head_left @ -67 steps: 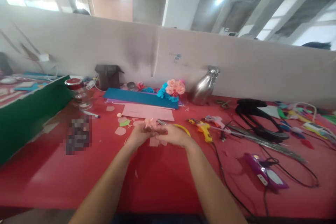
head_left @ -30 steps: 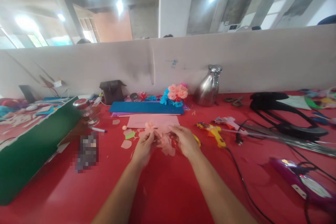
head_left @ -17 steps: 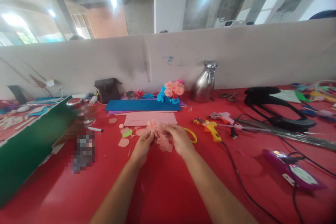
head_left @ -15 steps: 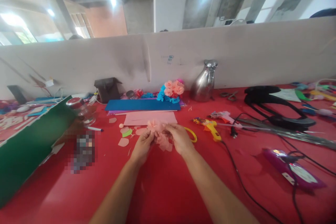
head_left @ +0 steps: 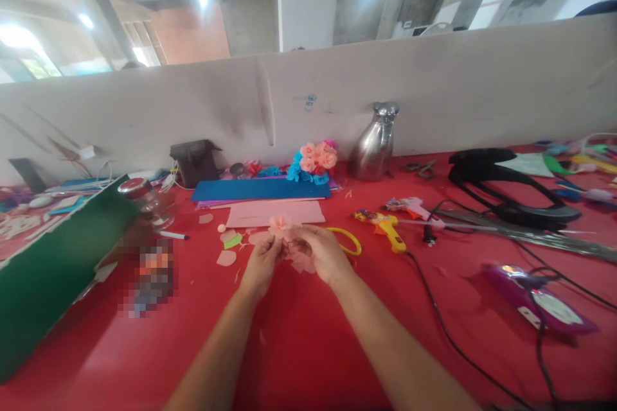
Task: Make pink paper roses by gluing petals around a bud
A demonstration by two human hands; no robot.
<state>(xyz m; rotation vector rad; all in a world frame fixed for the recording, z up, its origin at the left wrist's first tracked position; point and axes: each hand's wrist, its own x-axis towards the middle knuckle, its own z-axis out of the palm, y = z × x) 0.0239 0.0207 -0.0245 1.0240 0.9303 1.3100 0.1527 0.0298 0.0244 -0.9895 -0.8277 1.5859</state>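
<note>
Over the red table my left hand pinches a small pink paper flower by its base. My right hand is closed on loose pink petal pieces right beside the flower, the fingertips of both hands almost meeting. Yellow-handled scissors lie just right of my right hand. A pink paper sheet lies flat just beyond the hands, with a blue sheet behind it.
Cut pink and green scraps lie left of my hands. A yellow glue gun and black cables lie to the right, a purple device further right. A steel jug, a paper flower bunch and a green box stand around.
The hands have stayed together on the pink flower, with small finger shifts around the petals. The camera has tilted and drifted slightly, so the table sits a little differently in view.
</note>
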